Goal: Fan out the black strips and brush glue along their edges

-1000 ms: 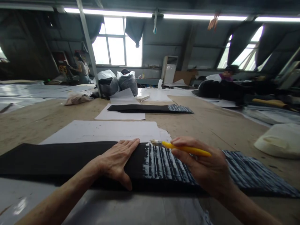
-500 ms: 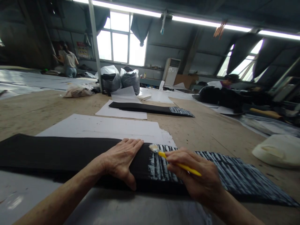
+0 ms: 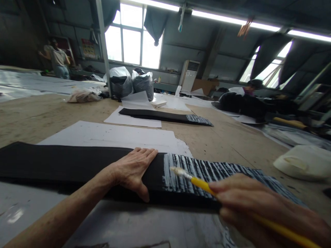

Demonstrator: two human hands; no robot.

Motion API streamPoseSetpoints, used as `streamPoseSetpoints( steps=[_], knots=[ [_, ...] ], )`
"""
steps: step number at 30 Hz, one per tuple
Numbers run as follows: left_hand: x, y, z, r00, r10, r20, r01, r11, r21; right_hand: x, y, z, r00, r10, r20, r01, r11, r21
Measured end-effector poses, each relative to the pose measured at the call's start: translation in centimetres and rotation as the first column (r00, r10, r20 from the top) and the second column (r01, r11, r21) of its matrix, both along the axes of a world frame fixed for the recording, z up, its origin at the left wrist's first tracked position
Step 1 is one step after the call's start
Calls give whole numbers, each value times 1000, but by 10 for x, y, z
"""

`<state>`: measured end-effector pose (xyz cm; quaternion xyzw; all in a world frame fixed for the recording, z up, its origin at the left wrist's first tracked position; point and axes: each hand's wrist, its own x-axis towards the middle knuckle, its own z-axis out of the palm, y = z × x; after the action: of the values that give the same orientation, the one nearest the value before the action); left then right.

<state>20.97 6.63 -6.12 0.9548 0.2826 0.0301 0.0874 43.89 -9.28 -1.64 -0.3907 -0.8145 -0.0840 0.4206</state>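
Apparently mid-coating: brushing white streaks across the fanned end of a black stack, laid along the bench in front. Steadying it with the left hand, open and spread; gripping a yellow-handled brush in the right hand, blurred. Probably calls next for even strokes without shifting layers. Cannot tell bristle contact. Cut off at left, partly hidden at right: stack's ends.

Dim indoor scene: far windows glare white, ceiling tubes glow, and the right hand is blurred.
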Motion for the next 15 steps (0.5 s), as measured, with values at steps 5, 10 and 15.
streamPoseSetpoints(
  steps=[5,10,15],
  knots=[
    [0,0,1,1000,2,-24,-2,1000,-6,-11,48,-13,997,24,-78,-20,998,55],
    [-1,0,1,1000,8,-24,-9,1000,-8,-21,35,-28,995,76,-59,-76,997,8],
    [0,2,1,1000,-2,-14,2,1000,0,-25,-8,-42,990,121,68,-130,980,148]
  ],
)
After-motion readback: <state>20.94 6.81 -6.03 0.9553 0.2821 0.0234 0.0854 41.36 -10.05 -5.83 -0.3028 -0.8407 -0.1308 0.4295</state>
